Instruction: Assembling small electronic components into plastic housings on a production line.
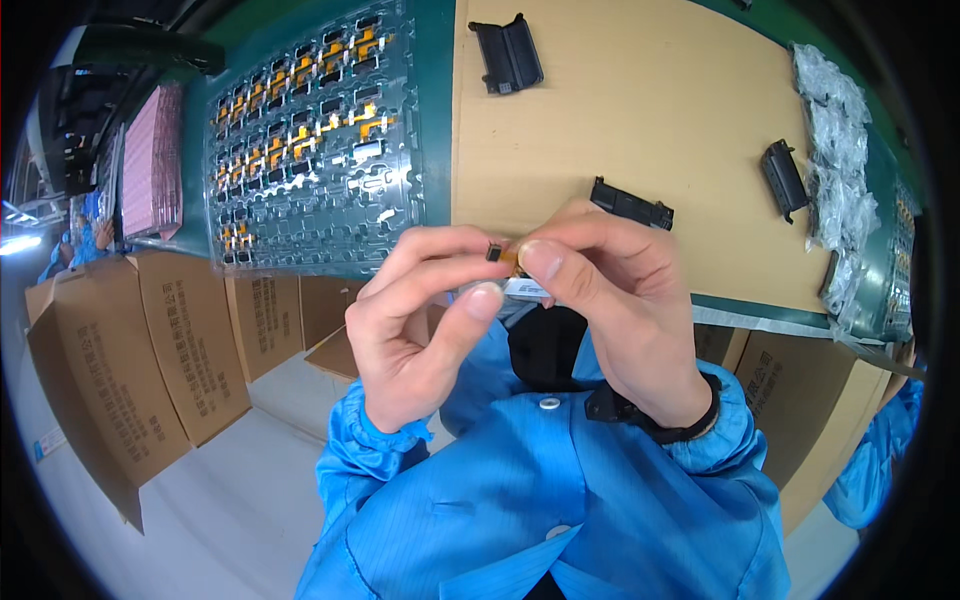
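Close in front of my chest, both hands meet on a small flex-cable part [507,256], with an orange ribbon, a dark square end and a white labelled piece [524,288] below. My left hand [420,320] pinches it at the dark end between thumb and fingers. From the other side, my right hand [625,300] grips the orange ribbon between thumb and forefinger. Just beyond my right fingers a black plastic housing [632,204] lies on the cardboard sheet [630,110]. My fingers hide part of the piece.
A clear tray [312,215] of similar flex parts lies on the green table at left. More black housings [508,55] [783,180] rest on the cardboard. Bagged parts [838,150] line the right side. Pink sheets [153,165] are stacked far left; open cartons [130,350] stand below.
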Action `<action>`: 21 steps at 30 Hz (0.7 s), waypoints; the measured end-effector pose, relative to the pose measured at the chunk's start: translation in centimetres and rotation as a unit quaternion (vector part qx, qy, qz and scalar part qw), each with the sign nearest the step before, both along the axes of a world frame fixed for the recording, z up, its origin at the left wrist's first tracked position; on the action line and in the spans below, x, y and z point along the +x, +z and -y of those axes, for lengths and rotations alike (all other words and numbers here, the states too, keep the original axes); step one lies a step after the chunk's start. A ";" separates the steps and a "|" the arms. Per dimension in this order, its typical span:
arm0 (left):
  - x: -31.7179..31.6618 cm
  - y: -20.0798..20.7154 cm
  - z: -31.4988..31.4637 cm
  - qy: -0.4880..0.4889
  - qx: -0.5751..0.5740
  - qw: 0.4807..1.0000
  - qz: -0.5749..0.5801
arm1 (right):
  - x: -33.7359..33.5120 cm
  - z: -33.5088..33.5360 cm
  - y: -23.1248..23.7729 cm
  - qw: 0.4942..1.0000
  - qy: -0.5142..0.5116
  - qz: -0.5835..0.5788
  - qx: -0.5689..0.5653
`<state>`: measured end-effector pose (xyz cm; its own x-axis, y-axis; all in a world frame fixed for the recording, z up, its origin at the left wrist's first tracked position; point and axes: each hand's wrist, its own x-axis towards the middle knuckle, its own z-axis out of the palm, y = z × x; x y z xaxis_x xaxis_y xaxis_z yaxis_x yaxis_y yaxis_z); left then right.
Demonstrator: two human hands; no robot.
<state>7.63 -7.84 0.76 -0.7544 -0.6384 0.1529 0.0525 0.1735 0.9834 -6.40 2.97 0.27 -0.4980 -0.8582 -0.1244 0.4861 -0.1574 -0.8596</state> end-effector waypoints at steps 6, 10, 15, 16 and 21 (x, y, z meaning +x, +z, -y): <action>-0.5 -0.4 -0.8 0.046 -0.005 0.999 0.019 | 0.4 0.5 -0.7 0.999 -0.037 -0.038 -0.007; -0.4 -0.4 -0.6 0.059 -0.041 0.997 0.027 | 1.0 0.5 -0.8 0.996 -0.060 -0.067 -0.015; 0.2 0.4 -0.8 0.107 -0.260 0.958 0.048 | 1.5 0.3 -0.2 0.999 -0.017 -0.011 0.044; 0.4 0.8 -0.8 0.114 -0.265 0.956 0.049 | 1.4 0.3 -0.1 0.996 0.008 0.020 0.088; 4.3 0.3 -0.9 0.169 -0.366 0.899 0.170 | -0.6 -2.3 -1.8 0.972 0.126 0.162 0.110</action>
